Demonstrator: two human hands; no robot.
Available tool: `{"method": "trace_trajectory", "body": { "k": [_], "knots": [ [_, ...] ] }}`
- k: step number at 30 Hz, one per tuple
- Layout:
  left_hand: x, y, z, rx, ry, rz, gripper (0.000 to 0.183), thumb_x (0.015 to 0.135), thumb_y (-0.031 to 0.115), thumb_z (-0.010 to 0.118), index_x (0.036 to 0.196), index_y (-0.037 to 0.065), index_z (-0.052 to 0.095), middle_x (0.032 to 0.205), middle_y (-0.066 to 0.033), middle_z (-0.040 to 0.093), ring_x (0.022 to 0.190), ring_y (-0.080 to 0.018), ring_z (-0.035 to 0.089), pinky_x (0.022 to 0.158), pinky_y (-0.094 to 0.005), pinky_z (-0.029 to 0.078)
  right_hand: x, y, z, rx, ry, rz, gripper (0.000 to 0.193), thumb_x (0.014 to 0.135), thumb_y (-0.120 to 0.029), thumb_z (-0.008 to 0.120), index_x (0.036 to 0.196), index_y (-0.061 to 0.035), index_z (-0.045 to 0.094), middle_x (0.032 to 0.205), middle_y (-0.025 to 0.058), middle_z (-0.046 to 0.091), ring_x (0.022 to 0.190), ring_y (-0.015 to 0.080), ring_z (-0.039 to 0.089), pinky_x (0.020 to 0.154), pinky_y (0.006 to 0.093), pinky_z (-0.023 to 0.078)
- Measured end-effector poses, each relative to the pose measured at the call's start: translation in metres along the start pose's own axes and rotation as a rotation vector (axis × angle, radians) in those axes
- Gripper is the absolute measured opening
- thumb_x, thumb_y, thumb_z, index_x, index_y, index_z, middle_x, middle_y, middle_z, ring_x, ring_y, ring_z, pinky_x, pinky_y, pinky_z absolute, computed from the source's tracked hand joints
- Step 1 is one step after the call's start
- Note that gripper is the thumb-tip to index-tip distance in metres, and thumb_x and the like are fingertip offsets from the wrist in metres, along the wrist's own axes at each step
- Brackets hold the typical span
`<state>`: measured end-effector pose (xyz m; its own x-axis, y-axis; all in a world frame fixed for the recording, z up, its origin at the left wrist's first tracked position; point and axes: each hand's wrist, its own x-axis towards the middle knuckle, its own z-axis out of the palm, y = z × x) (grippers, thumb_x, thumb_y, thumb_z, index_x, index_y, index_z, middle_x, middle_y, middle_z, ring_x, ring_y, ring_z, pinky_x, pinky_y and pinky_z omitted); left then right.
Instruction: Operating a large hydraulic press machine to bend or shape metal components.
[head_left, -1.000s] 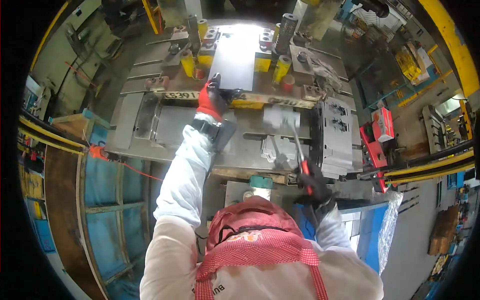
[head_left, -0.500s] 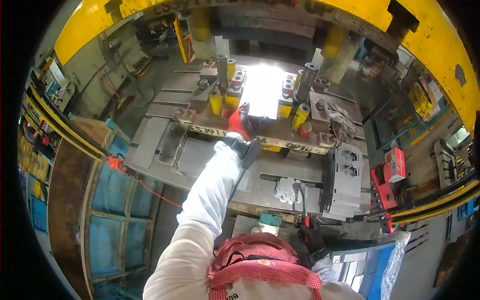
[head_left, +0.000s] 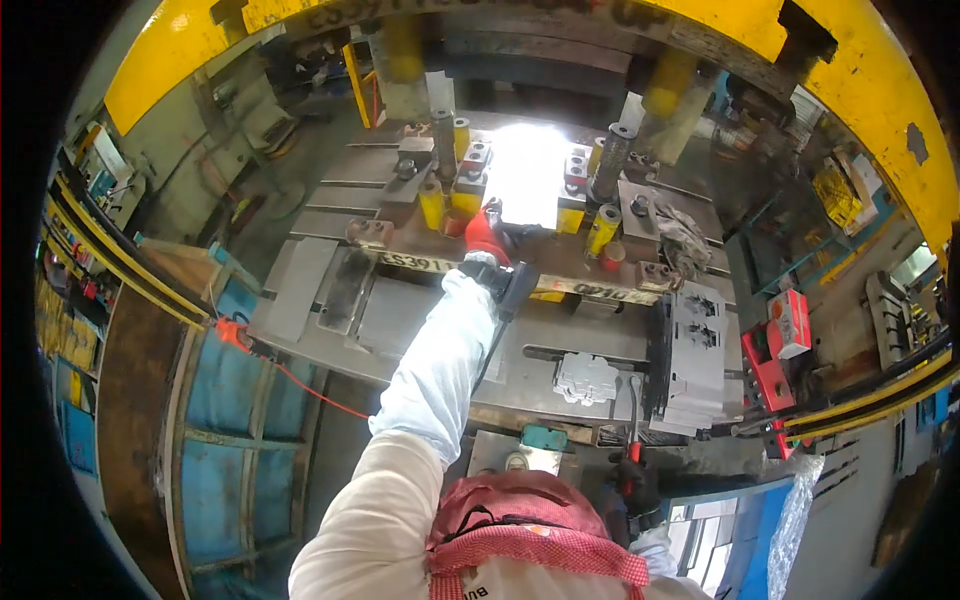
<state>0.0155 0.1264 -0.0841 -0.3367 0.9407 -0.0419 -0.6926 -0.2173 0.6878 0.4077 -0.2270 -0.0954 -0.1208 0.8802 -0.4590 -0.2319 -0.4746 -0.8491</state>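
Observation:
My left hand (head_left: 489,237), in a red glove with dark fingertips, reaches into the press at the near left edge of a bright, glare-washed sheet (head_left: 527,185). Its fingers look spread, and none is plainly closed on the sheet. Low on the right, my right hand (head_left: 636,492), in a black glove, is closed round the red handle of a long metal tool (head_left: 634,425). The tool's metal end points away from me, beside a stack of cut grey metal pieces (head_left: 585,379) on the press bed.
Yellow-collared guide posts (head_left: 603,232) flank the sheet, and a yellow press frame (head_left: 880,90) arches overhead. Flat grey metal parts (head_left: 695,350) are piled at the right of the bed. A red control box (head_left: 768,385) stands beyond them. Blue-panelled framing (head_left: 220,400) is at left.
My left hand has come away from the sheet's near corner and its fingers have spread. My right hand has drawn the tool slightly right and back, off the cut pieces.

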Motion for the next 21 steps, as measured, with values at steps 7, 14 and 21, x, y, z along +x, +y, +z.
{"method": "trace_trajectory", "body": {
  "k": [7, 14, 21],
  "knots": [
    [0.011, -0.011, -0.009, 0.060, 0.049, 0.048, 0.032, 0.088, 0.030, 0.055, 0.099, 0.000, 0.060, 0.080, -0.0046, 0.059, 0.071, -0.0153, 0.056, 0.062, -0.0310, 0.046, -0.005, 0.011, -0.009, -0.023, 0.084, -0.040, 0.026, 0.080, -0.018, 0.059, 0.100, -0.0036, 0.052, 0.081, 0.0079, 0.062, 0.055, 0.0135, 0.056, 0.046, 0.0261, 0.046],
    [-0.053, 0.047, 0.014, 0.043, -0.034, -0.188, 0.038, 0.091, 0.035, 0.047, 0.121, 0.012, 0.052, 0.115, -0.0054, 0.059, 0.094, -0.0210, 0.061, 0.075, -0.0394, 0.053, 0.009, 0.043, -0.024, 0.086, 0.112, 0.025, 0.031, 0.079, -0.020, 0.060, 0.104, -0.0063, 0.049, 0.082, 0.0104, 0.062, 0.055, 0.0153, 0.056, 0.044, 0.0275, 0.047],
    [-0.249, 0.129, -0.025, 0.400, 0.341, 0.480, 0.043, 0.092, 0.018, 0.051, 0.133, 0.014, 0.042, 0.125, -0.0024, 0.051, 0.096, -0.0128, 0.056, 0.079, -0.0306, 0.049, 0.016, 0.054, -0.031, 0.086, 0.125, 0.066, 0.033, 0.077, -0.020, 0.060, 0.105, -0.0069, 0.049, 0.080, 0.0117, 0.063, 0.053, 0.0157, 0.056, 0.044, 0.0284, 0.046]
  ]
}}
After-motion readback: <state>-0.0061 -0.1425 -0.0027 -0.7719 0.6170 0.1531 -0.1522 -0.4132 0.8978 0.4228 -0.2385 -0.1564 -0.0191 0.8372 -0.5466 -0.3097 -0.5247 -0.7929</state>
